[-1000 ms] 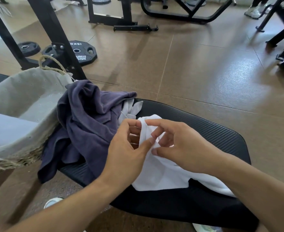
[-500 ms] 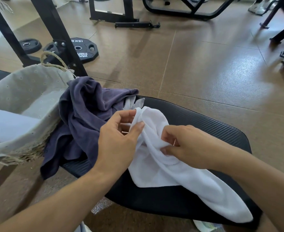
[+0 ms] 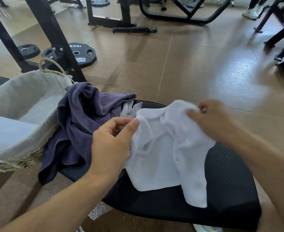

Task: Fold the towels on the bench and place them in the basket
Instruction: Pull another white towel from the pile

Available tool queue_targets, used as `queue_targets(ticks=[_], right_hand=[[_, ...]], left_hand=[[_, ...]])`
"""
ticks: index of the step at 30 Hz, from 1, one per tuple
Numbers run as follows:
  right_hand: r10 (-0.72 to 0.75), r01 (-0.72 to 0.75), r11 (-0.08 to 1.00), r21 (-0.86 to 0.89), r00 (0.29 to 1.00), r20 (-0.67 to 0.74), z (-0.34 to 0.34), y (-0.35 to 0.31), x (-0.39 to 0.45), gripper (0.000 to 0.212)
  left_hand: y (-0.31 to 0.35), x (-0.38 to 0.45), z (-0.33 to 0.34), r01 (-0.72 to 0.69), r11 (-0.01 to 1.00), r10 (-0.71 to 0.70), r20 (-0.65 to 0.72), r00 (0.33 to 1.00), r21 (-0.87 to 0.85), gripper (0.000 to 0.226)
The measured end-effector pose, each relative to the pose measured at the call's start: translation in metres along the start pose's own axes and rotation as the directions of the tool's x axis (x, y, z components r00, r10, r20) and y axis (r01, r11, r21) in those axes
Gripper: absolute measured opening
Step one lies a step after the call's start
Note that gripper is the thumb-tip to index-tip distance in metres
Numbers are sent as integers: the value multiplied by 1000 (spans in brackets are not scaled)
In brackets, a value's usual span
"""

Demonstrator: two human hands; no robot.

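A white towel point(image 3: 164, 156) lies crumpled on the black padded bench point(image 3: 226, 174). My left hand point(image 3: 111, 143) pinches its left edge between thumb and fingers. My right hand point(image 3: 209, 118) grips the towel's far right edge and holds it a little above the bench. A dark purple towel point(image 3: 81, 124) sits in a heap to the left, draped over the bench edge against the basket. The woven basket point(image 3: 20, 158) with a pale cloth liner stands at the left and holds a folded white towel point(image 3: 5, 131).
A black rack upright point(image 3: 54, 41) rises right behind the basket. Weight plates point(image 3: 82, 54) lie on the brown floor beyond it. More black machine frames point(image 3: 176, 15) stand at the back and the right. A pale strip of fabric point(image 3: 129, 109) pokes out between the two towels.
My hands have moved apart: the right one has carried the towel's edge to the right and away, spreading the white towel wider across the bench. The left hand keeps its pinch.
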State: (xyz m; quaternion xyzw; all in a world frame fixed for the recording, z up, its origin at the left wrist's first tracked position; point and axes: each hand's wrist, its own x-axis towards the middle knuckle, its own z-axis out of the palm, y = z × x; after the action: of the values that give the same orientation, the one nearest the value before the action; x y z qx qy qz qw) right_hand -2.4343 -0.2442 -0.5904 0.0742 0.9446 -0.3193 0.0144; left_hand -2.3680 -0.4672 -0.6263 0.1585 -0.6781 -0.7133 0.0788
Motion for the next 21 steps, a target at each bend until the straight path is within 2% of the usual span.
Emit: queue_targets(ticks=[1, 3, 5, 8, 11, 13, 17, 19, 21], right_hand=[[-29, 20, 998, 67, 990, 136, 10, -5, -11, 41], [-96, -17, 961, 277, 917, 386, 28, -17, -32, 36], [-164, -114, 880, 461, 838, 521, 35, -27, -47, 25], [-234, -121, 808, 577, 833, 502, 30, -28, -48, 13], [-299, -46, 785, 617, 844, 444, 26, -23, -44, 37], [-356, 62, 802, 594, 848, 393, 27, -20, -43, 50], [-473, 338, 842, 421, 838, 273, 29, -16, -45, 51], [-514, 420, 839, 346, 821, 250, 29, -18, -49, 50], [-572, 492, 809, 322, 785, 238, 32, -17, -49, 50]], left_hand=[[-2, -4, 3, 12, 1000, -13, 29, 1000, 6, 9], [-6, -12, 7, 11, 999, -15, 92, 996, 46, 12], [-8, -17, 8, 7, 997, -17, 138, 990, 73, 15], [-8, -14, 2, 51, 998, -56, 151, 987, 39, 29], [-9, -11, -4, 89, 996, -91, 220, 971, 19, 55], [-11, -12, -5, 101, 995, -96, 255, 962, -4, 63], [-10, -14, -6, 167, 980, -139, 228, 964, -108, 47], [-6, -13, -5, 231, 957, -190, 220, 957, -178, 36], [-1, -11, -5, 314, 917, -253, 252, 934, -245, 35]])
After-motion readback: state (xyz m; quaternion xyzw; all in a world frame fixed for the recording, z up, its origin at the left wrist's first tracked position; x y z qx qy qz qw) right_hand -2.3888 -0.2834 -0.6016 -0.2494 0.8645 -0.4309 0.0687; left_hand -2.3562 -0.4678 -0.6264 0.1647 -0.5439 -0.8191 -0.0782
